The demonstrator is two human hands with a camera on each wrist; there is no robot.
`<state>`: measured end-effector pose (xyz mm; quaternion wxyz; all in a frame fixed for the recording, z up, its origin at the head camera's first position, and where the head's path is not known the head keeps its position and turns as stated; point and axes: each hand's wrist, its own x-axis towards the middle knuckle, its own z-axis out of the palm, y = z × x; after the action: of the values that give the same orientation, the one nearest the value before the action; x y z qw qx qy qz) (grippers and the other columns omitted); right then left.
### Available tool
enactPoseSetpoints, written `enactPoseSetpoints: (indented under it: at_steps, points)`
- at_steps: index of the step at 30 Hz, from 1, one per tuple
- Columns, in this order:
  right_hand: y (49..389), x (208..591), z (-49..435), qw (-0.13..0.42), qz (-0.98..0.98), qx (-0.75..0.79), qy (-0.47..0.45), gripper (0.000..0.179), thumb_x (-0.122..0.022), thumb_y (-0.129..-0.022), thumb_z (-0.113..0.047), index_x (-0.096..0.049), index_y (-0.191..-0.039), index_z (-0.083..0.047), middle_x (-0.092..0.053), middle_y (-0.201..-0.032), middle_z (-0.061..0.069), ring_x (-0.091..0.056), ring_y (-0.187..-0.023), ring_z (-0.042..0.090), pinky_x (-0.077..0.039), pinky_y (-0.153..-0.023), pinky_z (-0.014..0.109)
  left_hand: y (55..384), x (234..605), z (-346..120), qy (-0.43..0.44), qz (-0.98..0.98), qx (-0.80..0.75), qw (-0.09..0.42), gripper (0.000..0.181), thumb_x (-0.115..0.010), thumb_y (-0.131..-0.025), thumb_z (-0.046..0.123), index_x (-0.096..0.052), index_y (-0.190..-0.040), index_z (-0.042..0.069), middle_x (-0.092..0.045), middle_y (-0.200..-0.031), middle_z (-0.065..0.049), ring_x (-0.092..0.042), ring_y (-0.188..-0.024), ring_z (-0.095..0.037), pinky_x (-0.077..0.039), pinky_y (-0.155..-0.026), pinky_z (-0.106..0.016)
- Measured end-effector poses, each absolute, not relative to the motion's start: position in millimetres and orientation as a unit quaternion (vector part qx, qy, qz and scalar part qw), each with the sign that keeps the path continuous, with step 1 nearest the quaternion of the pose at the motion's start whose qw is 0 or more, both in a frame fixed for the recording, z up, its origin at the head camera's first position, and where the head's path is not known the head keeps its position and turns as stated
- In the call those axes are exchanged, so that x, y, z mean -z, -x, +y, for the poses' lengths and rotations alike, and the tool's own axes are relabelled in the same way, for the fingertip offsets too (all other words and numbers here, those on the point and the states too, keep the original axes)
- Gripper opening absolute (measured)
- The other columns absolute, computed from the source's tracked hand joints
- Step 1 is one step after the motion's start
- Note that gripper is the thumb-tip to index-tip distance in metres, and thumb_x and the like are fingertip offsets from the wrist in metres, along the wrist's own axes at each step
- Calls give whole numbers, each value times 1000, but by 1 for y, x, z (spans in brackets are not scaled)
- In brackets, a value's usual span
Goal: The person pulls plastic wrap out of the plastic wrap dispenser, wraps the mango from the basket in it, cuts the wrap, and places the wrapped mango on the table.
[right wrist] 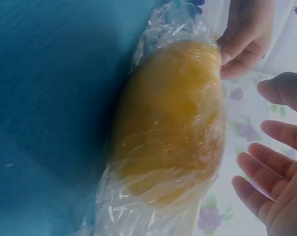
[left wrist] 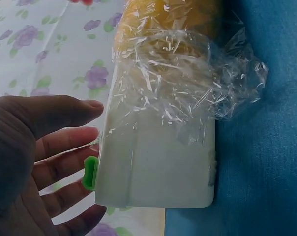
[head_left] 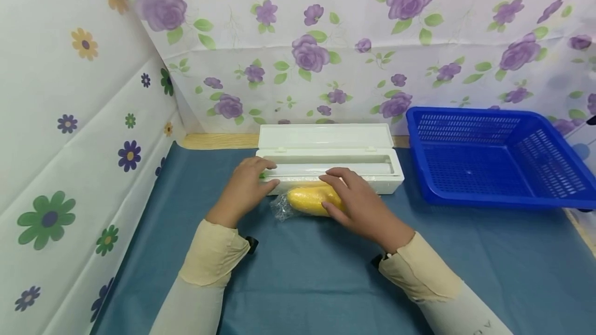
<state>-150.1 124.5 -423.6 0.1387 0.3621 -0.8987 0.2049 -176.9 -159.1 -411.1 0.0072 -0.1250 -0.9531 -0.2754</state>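
Note:
A yellow mango-like fruit (head_left: 307,199), wrapped in clear cling film (left wrist: 188,73), lies against the front of a white cling film dispenser (head_left: 384,186). The dispenser's lid stands raised, and a white roll shows inside. A small green slider (left wrist: 91,173) sits at its left end. Around that end the left hand (head_left: 246,190) holds its fingers loosely bent, fingertips close to the slider, thumb apart from it. Over the fruit's right end is the right hand (head_left: 360,206). Its fingers are spread and relaxed, and in the right wrist view they stand off the fruit with nothing between them.
To the right of the dispenser stands a blue plastic basket (head_left: 465,198). A blue cloth (head_left: 298,283) covers the table. Flower-patterned sheeting (head_left: 279,81) hangs behind and along the left side.

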Motion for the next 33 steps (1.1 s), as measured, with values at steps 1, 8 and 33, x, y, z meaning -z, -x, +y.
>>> enactPoseSetpoints:
  at_steps: [1, 8, 33]
  points:
    - [150, 422, 123, 135, -899, -203, -363, 52, -68, -96, -32, -53, -141, -10, -54, -138, 13, -56, -125, 32, -47, -106, 50, 177, 412, -160, 124, -953, 277, 9, 38, -72, -95, 28, -67, -128, 10, -61, -138, -13, -45, -140, -38, -36, -115, -57]
    - [152, 413, 112, 113, -903, -187, -369, 49, -64, -99, -34, -55, -140, -11, -57, -135, 11, -58, -123, 29, -47, -108, 48, 179, 415, -163, 119, -952, 282, 14, 32, -71, -96, 28, -70, -123, 11, -60, -131, -11, -53, -128, -34, -47, -104, -52]
    - [170, 405, 55, 50, -892, -150, -424, 38, -60, -102, -23, -57, -138, -10, -61, -129, 9, -63, -112, 24, -51, -99, 39, 184, 418, -174, 127, -947, 294, 13, 25, -74, -94, 26, -74, -110, 7, -59, -135, -13, -53, -130, -35, -46, -105, -52]
